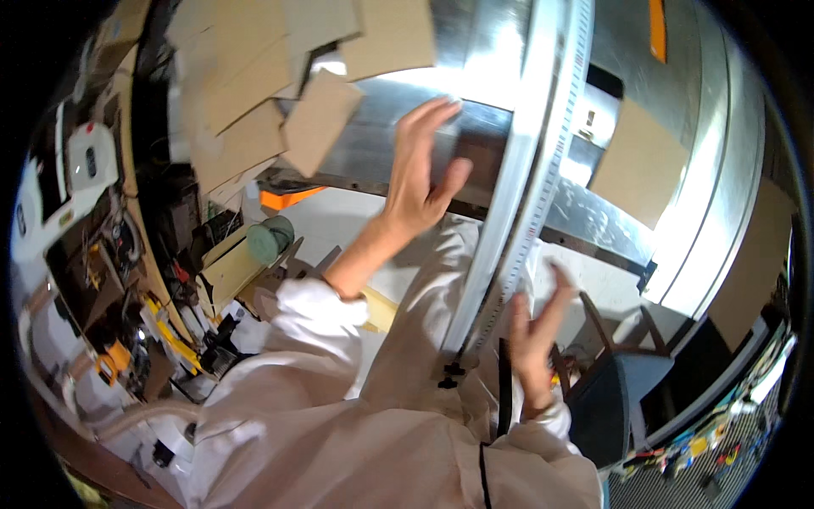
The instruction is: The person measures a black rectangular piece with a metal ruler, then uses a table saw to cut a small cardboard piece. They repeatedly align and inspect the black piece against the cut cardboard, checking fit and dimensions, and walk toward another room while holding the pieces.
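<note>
In the head view, the left hand point(414, 182), empty with its thumb spread wide, is above the near edge of the metal table point(373, 127), left of the long rail point(511, 178). The blurred right hand point(534, 338), also spread and empty, is just right of the rail's near part. Brown boards point(322, 123) lie far left.

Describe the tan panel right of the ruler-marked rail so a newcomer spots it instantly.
Find the metal table, crossed by a long ruler-marked rail. Right of that rail, before the pale metal strip along the table's right side, lies the tan panel. It lies alone, whereas the panels left of the rail overlap in a cluster.
</note>
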Action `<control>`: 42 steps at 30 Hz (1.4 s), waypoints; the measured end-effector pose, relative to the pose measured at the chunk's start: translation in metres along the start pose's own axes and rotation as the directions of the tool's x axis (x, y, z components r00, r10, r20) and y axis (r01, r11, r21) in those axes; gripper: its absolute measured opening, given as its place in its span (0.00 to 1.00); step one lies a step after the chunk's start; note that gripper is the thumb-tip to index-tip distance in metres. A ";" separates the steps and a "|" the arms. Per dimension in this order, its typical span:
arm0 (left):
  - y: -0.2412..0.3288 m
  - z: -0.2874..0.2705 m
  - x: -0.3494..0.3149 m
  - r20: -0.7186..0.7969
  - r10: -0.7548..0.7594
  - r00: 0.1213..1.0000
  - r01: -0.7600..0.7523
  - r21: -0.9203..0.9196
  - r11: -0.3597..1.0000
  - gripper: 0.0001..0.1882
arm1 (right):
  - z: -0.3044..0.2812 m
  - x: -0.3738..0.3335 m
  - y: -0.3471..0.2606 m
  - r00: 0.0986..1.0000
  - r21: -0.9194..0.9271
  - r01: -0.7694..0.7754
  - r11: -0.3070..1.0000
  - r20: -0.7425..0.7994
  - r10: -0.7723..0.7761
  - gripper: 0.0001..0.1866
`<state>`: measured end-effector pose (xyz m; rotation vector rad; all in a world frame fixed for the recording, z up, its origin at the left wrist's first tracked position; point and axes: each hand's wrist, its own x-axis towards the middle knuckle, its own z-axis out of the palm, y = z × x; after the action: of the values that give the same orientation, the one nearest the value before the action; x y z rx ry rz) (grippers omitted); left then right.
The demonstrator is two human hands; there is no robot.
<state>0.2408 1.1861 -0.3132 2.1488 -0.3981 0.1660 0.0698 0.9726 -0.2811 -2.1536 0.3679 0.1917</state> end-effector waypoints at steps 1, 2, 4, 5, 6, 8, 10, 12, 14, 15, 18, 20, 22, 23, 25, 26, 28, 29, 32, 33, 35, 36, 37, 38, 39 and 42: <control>0.001 -0.012 -0.023 -0.200 -0.097 0.975 0.111 0.058 0.992 0.23 | -0.016 0.021 0.001 0.990 -0.170 0.115 0.979 -0.055 -0.126 0.31; 0.001 -0.019 -0.049 -0.371 -0.379 0.848 0.340 -0.167 0.925 0.17 | -0.033 0.040 0.003 0.963 -0.347 0.196 0.917 -0.108 -0.247 0.29; -0.030 -0.045 -0.100 -0.574 -0.651 0.497 0.528 -0.396 0.752 0.17 | -0.057 0.071 0.020 0.928 -0.449 0.168 0.878 -0.228 -0.294 0.26; -0.064 -0.062 -0.137 -0.622 -0.734 0.271 0.590 -0.495 0.637 0.18 | -0.064 0.084 0.019 0.909 -0.508 0.192 0.839 -0.230 -0.348 0.26; -0.107 -0.077 -0.175 -0.588 -0.803 0.094 0.587 -0.619 0.522 0.18 | -0.070 0.097 0.020 0.884 -0.565 0.217 0.796 -0.232 -0.406 0.25; -0.184 -0.103 -0.232 -0.491 -0.869 -0.057 0.545 -0.745 0.385 0.18 | -0.074 0.115 0.035 0.905 -0.569 0.258 0.781 -0.142 -0.402 0.27; -0.246 -0.123 -0.273 -0.387 -0.921 0.048 0.558 -0.754 0.346 0.18 | -0.070 0.117 0.035 0.905 -0.681 0.252 0.688 -0.085 -0.416 0.28; -0.290 -0.135 -0.310 -0.223 -0.958 0.181 0.593 -0.753 0.287 0.18 | -0.068 0.127 0.039 0.872 -0.589 0.366 0.720 -0.054 -0.487 0.28; -0.303 -0.126 -0.325 -0.314 -0.830 0.461 0.588 -0.593 0.550 0.18 | -0.064 0.124 0.039 0.895 -0.624 0.322 0.712 -0.043 -0.443 0.28; -0.304 -0.126 -0.322 -0.284 -0.816 0.503 0.555 -0.618 0.557 0.17 | -0.064 0.120 0.037 0.899 -0.621 0.310 0.720 -0.056 -0.435 0.29; -0.311 -0.144 -0.336 -0.302 -0.773 0.557 0.647 -0.425 0.633 0.12 | -0.057 0.120 0.024 0.897 -0.591 0.332 0.736 -0.045 -0.440 0.30; -0.290 -0.139 -0.296 -0.330 -0.637 0.697 0.696 0.097 0.712 0.17 | -0.057 0.116 0.018 0.906 -0.630 0.295 0.718 -0.055 -0.421 0.31; -0.273 -0.145 -0.281 -0.298 -0.553 0.778 0.627 0.330 0.705 0.19 | -0.054 0.117 0.013 0.908 -0.609 0.303 0.733 -0.049 -0.416 0.31; -0.271 -0.142 -0.278 -0.336 -0.486 0.807 0.588 0.387 0.710 0.17 | -0.055 0.120 0.011 0.904 -0.618 0.310 0.722 -0.044 -0.425 0.32; -0.274 -0.139 -0.285 -0.422 -0.509 0.750 0.649 0.324 0.688 0.14 | -0.051 0.124 0.007 0.897 -0.616 0.332 0.714 -0.027 -0.440 0.32; -0.276 -0.139 -0.289 -0.453 -0.599 0.660 0.729 0.194 0.657 0.13 | -0.049 0.126 0.005 0.894 -0.609 0.343 0.715 -0.020 -0.447 0.33; -0.268 -0.131 -0.315 -0.475 -0.743 0.472 0.814 -0.090 0.574 0.12 | -0.049 0.129 0.002 0.896 -0.588 0.356 0.727 -0.006 -0.443 0.34; -0.261 -0.128 -0.331 -0.474 -0.791 0.386 0.810 -0.236 0.537 0.11 | -0.049 0.131 0.002 0.895 -0.561 0.369 0.741 0.001 -0.445 0.34; -0.164 -0.077 -0.263 -0.422 -0.605 0.676 0.557 -0.246 0.793 0.08 | -0.066 0.125 0.005 0.915 -0.523 0.308 0.795 -0.068 -0.399 0.32; -0.097 -0.063 -0.216 -0.356 -0.561 0.747 0.558 -0.122 0.821 0.06 | -0.075 0.126 0.008 0.913 -0.497 0.298 0.815 -0.101 -0.395 0.32; 0.012 -0.037 -0.145 -0.227 -0.431 0.873 0.444 0.006 0.896 0.05 | -0.095 0.135 0.014 0.904 -0.455 0.274 0.847 -0.179 -0.388 0.30; 0.049 -0.024 -0.115 -0.148 -0.327 0.933 0.330 -0.003 0.944 0.06 | -0.107 0.143 0.032 0.882 -0.446 0.272 0.853 -0.238 -0.406 0.30; 0.088 -0.012 -0.074 -0.015 -0.178 0.984 0.178 0.050 0.983 0.11 | -0.123 0.152 0.045 0.875 -0.447 0.237 0.863 -0.287 -0.389 0.29; 0.098 0.009 -0.052 0.119 -0.120 0.986 0.111 0.074 0.991 0.15 | -0.137 0.162 0.055 0.864 -0.443 0.209 0.872 -0.333 -0.376 0.28; 0.128 0.026 -0.018 0.203 -0.134 0.970 0.121 0.077 0.990 0.19 | -0.152 0.172 0.068 0.860 -0.475 0.177 0.862 -0.350 -0.370 0.28; 0.146 0.087 0.043 0.369 -0.025 0.929 -0.095 0.303 0.948 0.34 | -0.189 0.197 0.099 0.851 -0.563 0.108 0.819 -0.374 -0.369 0.27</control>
<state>0.2286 1.0280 -0.2386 2.4975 -0.6655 -0.1722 0.2231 0.7267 -0.3031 -2.7679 0.3246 -0.4495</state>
